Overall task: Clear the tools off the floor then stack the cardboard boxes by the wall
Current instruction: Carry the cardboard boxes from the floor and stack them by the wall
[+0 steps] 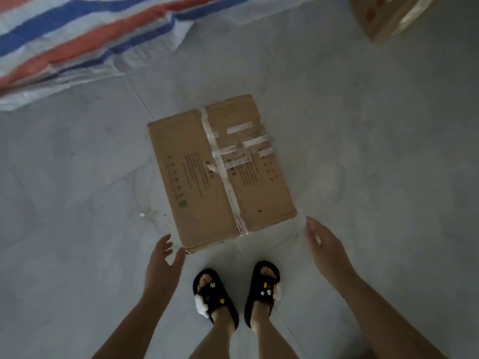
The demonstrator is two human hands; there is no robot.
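A taped brown cardboard box (pixel 220 169) with printed text on its top lies flat on the grey tiled floor, just ahead of my feet. My left hand (pixel 162 260) hovers near the box's near left corner, fingers spread and holding nothing. Off the box's near right corner my right hand (pixel 326 250) reaches out with straight fingers, also holding nothing. Neither hand touches the box. A second cardboard box (pixel 388 14) shows partly at the top right edge. No tools are in view.
A red, blue and white striped woven tarp (pixel 77 40) lies crumpled across the far left floor. My feet in black slippers (pixel 236 291) stand right behind the box. Grey floor tiles (pixel 375 151) spread around it.
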